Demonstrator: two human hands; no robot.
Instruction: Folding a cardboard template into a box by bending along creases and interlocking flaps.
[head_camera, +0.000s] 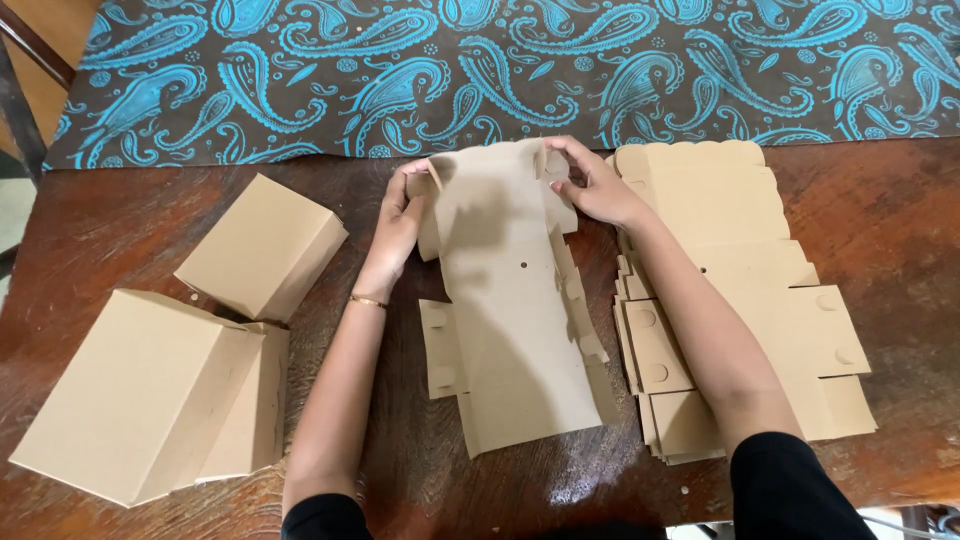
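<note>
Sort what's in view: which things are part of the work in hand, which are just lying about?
In hand:
- flat cardboard blank, far end held by left hand and right hand
- stack of flat blanks, beside the right arm
- folded boxes, on the left

Lying about:
- paisley cloth
- wooden table

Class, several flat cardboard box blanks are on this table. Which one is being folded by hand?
The single blank at the centre, gripped at its far end by the left hand and right hand. The others lie untouched in a stack to its right.
</note>
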